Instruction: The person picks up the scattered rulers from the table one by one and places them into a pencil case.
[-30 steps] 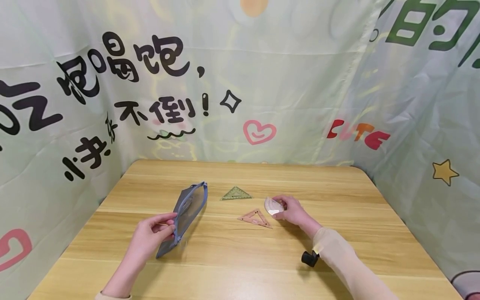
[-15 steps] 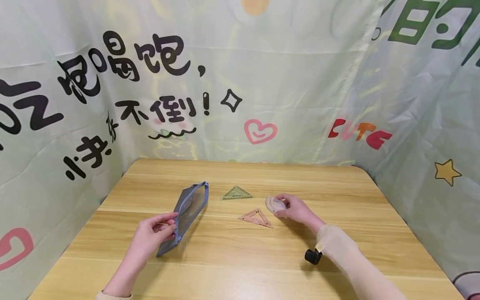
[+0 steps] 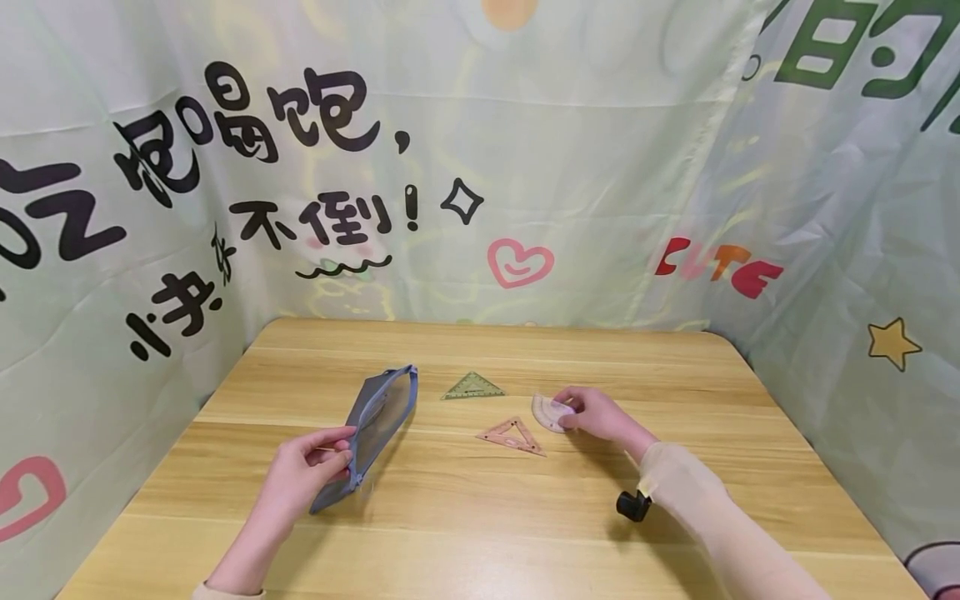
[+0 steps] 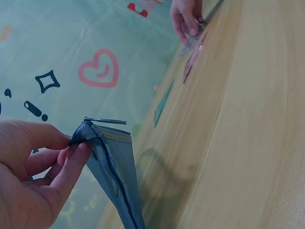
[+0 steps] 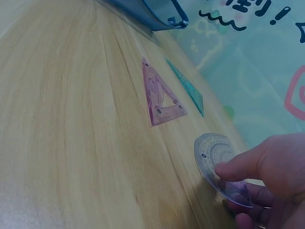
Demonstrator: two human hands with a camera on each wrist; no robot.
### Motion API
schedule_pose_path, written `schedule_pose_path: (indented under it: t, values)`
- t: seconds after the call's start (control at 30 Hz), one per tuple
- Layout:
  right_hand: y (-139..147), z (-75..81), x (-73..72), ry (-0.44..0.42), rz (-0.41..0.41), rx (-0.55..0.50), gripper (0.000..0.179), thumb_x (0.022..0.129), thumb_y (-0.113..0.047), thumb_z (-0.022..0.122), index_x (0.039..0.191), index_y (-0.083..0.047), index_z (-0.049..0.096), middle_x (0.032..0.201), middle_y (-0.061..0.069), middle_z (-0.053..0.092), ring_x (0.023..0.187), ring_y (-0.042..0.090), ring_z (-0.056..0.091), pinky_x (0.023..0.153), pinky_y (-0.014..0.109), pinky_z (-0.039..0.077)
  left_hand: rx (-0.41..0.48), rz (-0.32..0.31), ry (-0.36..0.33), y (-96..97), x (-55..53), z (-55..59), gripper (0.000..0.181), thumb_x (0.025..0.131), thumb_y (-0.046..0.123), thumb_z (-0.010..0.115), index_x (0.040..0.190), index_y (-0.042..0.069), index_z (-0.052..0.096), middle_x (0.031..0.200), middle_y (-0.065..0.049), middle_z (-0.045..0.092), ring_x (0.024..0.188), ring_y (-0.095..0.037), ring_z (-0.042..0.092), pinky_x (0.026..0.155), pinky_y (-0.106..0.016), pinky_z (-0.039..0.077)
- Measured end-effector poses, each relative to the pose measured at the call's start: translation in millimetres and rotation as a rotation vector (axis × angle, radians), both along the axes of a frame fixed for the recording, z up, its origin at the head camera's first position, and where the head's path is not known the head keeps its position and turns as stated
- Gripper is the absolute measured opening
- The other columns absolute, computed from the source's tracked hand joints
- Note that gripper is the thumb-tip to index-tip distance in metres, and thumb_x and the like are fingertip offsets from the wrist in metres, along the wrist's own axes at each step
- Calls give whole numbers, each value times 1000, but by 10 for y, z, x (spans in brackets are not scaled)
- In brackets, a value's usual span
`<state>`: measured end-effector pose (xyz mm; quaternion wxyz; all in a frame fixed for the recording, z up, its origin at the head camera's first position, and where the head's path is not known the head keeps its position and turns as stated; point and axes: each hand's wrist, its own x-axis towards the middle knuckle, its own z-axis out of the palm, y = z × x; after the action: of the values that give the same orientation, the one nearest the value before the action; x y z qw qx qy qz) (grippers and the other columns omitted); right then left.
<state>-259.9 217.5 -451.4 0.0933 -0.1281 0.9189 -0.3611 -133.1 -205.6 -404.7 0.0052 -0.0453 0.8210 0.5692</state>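
My left hand [image 3: 303, 467] pinches the upper edge of a blue-grey zippered pouch [image 4: 116, 167], which stands on its side with its zip spread apart. At the right, my right hand [image 3: 600, 417] holds a clear protractor [image 5: 214, 152] by its edge, thumb on top and fingers beneath, close over the table. Left of that hand lies a pink set square [image 3: 512, 436]. Behind it, a green set square [image 3: 473, 386] lies flat. Both set squares also show in the right wrist view, between the protractor and the pouch.
The wooden table [image 3: 480, 533] reaches back to a printed cloth backdrop [image 3: 600, 167] that also hangs along both sides. A black wrist camera [image 3: 633, 505] juts from the right sleeve, low over the table.
My right hand has shifted slightly to the right, and its fingers have changed their hold on the protractor, now covering its right side. The left hand and pouch stay nearly still.
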Motion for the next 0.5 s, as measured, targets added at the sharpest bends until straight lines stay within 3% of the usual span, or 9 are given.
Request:
schedule_pose_path:
  t: [0.5]
  values:
    - [13, 16, 28, 6, 17, -51, 29, 89, -2, 66, 118, 2, 64, 96, 16, 69, 85, 19, 63, 71, 27, 54, 1, 6, -17, 8, 7, 13, 39, 90, -3, 65, 129, -6, 61, 101, -11, 65, 77, -3, 65, 76, -26, 63]
